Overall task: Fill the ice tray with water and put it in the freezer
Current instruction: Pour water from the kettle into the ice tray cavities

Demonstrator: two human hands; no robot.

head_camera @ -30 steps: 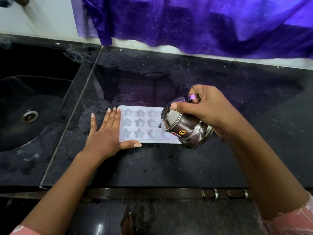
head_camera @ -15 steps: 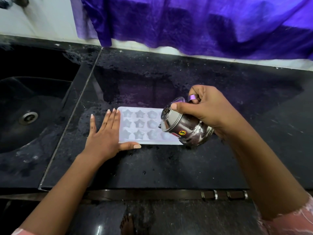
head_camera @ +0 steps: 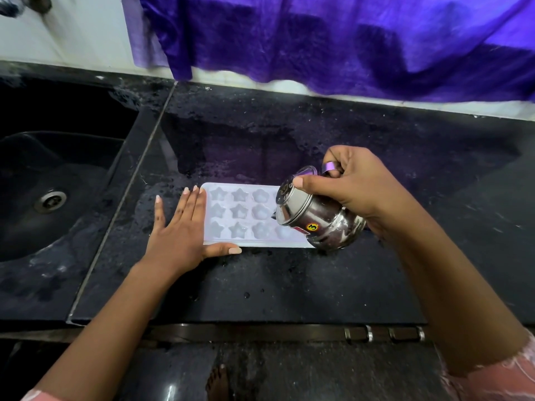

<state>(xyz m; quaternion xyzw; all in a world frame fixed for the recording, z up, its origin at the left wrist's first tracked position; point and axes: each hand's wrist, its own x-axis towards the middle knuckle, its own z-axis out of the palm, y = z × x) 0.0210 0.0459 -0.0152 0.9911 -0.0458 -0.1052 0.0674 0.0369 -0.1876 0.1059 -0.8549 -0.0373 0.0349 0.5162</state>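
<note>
Fill prob. underway, freezer step to go: right hand (head_camera: 356, 186) curled round tilted steel pot (head_camera: 318, 222) over right end of ice tray (head_camera: 240, 215), mid countertop (head_camera: 289, 285) nearer sink (head_camera: 86, 175) edge; left hand (head_camera: 179, 230) flat, fingers straight, bracing its left end.

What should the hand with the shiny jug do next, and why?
Probably move the tilted steel jug a little leftward along the ice tray. The right hand holds its mouth over the tray's right end, while the star and flower cups to the left lie uncovered; how full they are cannot be told. The left hand lies flat against the tray's left edge, steadying it.
</note>
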